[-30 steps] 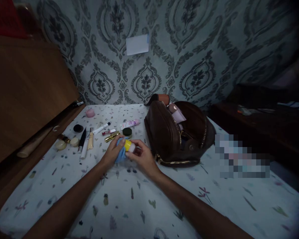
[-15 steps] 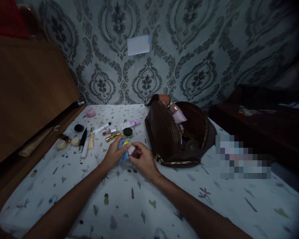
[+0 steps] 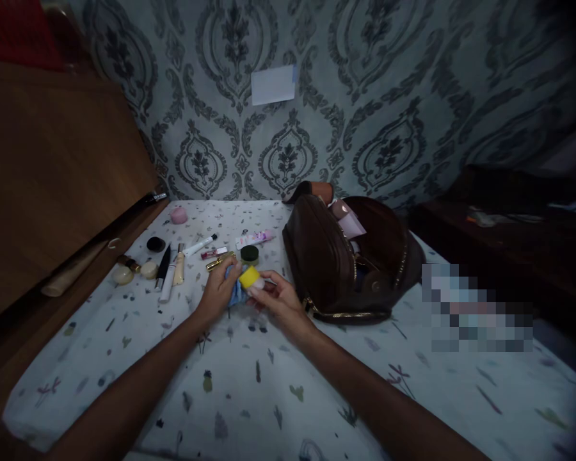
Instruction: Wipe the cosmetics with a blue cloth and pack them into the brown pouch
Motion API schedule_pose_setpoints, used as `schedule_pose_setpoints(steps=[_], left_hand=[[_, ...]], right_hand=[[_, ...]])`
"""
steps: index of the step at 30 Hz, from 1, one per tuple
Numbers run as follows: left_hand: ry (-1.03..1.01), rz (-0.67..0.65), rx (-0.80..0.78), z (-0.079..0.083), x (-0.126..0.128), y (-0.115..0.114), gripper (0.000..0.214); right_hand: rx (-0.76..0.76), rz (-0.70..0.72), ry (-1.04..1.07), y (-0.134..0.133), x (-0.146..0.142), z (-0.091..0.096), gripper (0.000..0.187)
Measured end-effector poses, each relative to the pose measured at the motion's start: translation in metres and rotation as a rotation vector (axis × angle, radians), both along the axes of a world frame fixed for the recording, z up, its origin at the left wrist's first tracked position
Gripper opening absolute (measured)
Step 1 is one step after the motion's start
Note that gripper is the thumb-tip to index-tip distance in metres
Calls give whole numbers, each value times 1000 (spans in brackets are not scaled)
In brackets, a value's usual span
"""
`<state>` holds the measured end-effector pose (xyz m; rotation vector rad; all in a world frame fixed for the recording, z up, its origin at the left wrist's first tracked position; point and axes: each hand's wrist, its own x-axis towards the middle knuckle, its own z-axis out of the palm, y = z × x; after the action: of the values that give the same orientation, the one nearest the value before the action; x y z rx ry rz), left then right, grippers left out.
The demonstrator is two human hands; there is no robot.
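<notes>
My right hand (image 3: 281,298) is closed round a small white container with a yellow cap (image 3: 249,276), held with the cap towards my left hand. Bunched in the closed fingers of my left hand (image 3: 218,287) is a blue cloth (image 3: 237,293), close against the container. Just beyond my hands lie a gold tube (image 3: 221,260), a dark-lidded jar (image 3: 249,255) and a white and pink tube (image 3: 254,239). A brown bag (image 3: 319,256) stands unzipped to the right of my right hand, with pink items (image 3: 351,225) showing in its opening.
More cosmetics lie to the left: a white tube (image 3: 168,285), a black pointed tube (image 3: 163,266), a pink jar (image 3: 178,216) and a black round lid (image 3: 155,244). A wooden cabinet (image 3: 62,173) borders the left side. A patterned wall (image 3: 211,115) rises behind.
The container has turned in my right hand, so its yellow cap shows more fully. The blue cloth has drawn back from the cap, and the view has shifted slightly.
</notes>
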<state>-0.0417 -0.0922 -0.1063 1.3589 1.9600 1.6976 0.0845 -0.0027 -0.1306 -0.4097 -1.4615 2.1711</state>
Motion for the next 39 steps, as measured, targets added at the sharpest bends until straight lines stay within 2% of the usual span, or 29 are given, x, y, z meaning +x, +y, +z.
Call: schedule_pose_setpoints(steps=[6, 11, 14, 17, 23, 25, 28, 30, 32, 36, 39], left_hand=[[15, 67, 28, 4, 6, -3, 36], [248, 68, -35, 5, 10, -6, 27], [279, 100, -41, 8, 10, -7, 27], [213, 99, -14, 12, 9, -8, 34], [-72, 122, 45, 10, 8, -6, 42], [-77, 61, 67, 8, 7, -6, 41], [95, -112, 38, 7, 7, -8, 38], [219, -150, -5, 9, 8, -9, 34], [286, -118, -37, 11, 10, -10, 31], [311, -47, -75, 15, 13, -9, 34], [313, -27, -88, 15, 13, -7, 34]], right_hand=[[36, 12, -14, -2, -3, -3, 52], [48, 36, -34, -5, -1, -3, 50], [43, 89, -33, -7, 2, 2, 49], [-9, 146, -36, -9, 5, 7, 47], [-182, 221, -39, -8, 6, 12, 47], [-218, 237, -41, -6, 6, 11, 48], [-230, 250, -39, -5, 5, 9, 47], [-224, 246, -30, -4, 5, 8, 46], [-205, 245, -23, -4, 5, 8, 47], [-135, 212, -21, -6, 4, 6, 45], [-17, 153, -32, -7, 2, 3, 44]])
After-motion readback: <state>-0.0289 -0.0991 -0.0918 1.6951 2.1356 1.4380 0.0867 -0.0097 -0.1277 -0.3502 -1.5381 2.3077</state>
